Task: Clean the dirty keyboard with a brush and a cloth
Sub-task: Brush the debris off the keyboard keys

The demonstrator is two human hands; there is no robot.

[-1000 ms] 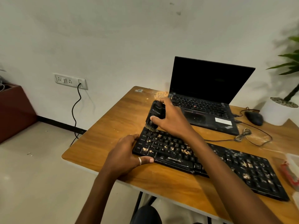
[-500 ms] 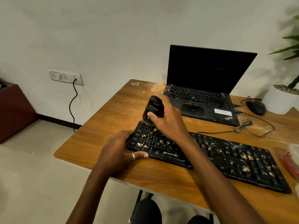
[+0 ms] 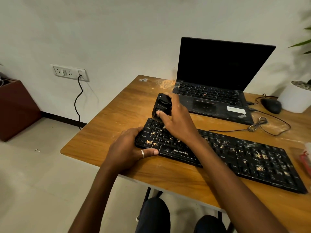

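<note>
Brushing barely begun, we judge: right hand (image 3: pixel 176 121) grips brush (image 3: pixel 161 105) mid-frame, left hand (image 3: pixel 127 148) clasps keyboard (image 3: pixel 244 157) corner, crumbs (image 3: pixel 259 155) remain.

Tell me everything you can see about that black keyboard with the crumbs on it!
The keyboard is long, black and looks plastic, with white-lettered keys and a white logo on its front edge. Tan crumbs speckle the keys. It lies flat, slanted across the wooden table. The left hand grips its left end; the right hand holds a black brush, bristles at its far-left corner.
</note>
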